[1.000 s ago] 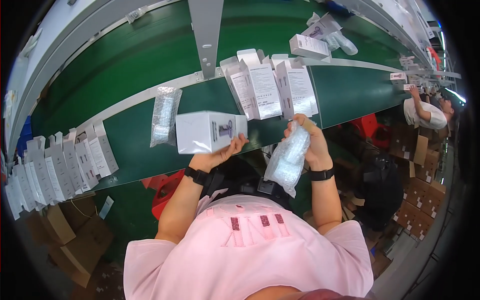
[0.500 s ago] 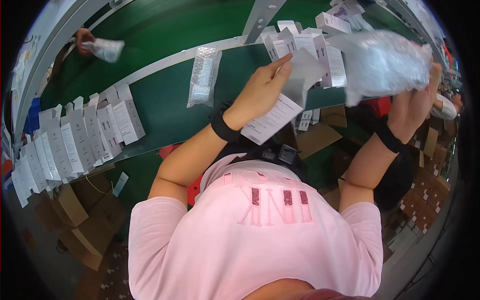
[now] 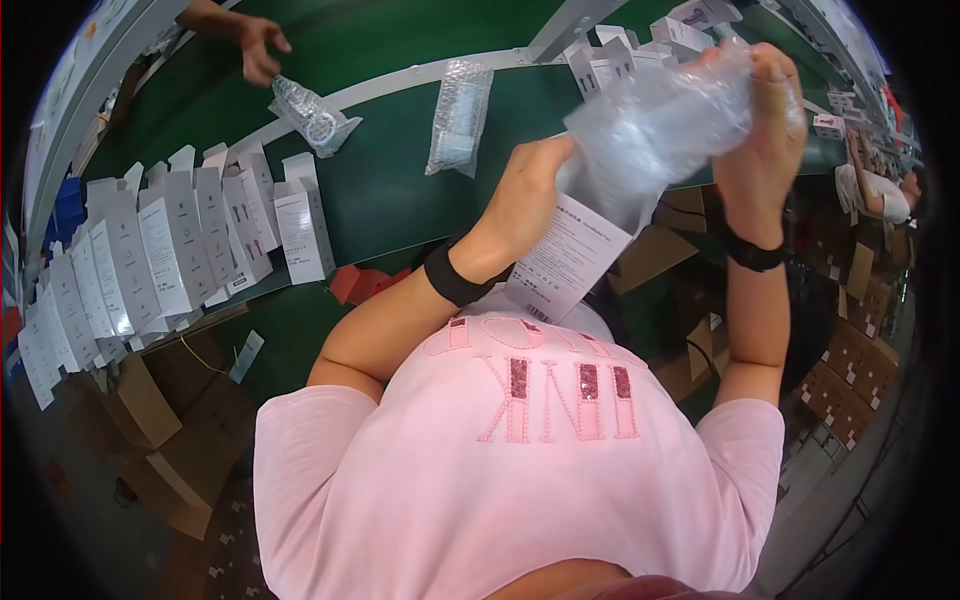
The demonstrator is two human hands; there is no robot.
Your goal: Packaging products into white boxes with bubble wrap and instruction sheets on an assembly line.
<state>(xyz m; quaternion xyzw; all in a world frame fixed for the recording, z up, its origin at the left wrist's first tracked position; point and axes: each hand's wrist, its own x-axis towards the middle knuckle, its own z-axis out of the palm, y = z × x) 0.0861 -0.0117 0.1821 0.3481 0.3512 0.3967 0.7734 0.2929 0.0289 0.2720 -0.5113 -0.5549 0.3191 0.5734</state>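
Note:
My left hand (image 3: 520,205) grips a white printed carton (image 3: 575,250), tilted in front of my chest with its top end up. In my right hand (image 3: 765,150) is a clear bubble-wrap pouch (image 3: 650,130), held by its far end. The pouch's lower end overlaps the carton's top, so I cannot tell whether it is inside. What the pouch contains is blurred. On the green bench lies another bubble-wrapped item (image 3: 460,120), ahead of my left hand. Farther left is a third bubble-wrapped item (image 3: 318,118), with another person's hand (image 3: 262,50) just beyond it.
A row of white cartons (image 3: 165,250) with raised flaps stands along the left of the bench. More white cartons (image 3: 605,68) stand at the far right, by a metal post (image 3: 570,30). Brown cardboard boxes (image 3: 180,470) sit on the floor.
My right hand has brought the pouch leftward, over the carton's top. The other person's hand has let go of a bubble-wrapped item, which now lies nearer on the bench. My view has shifted slightly.

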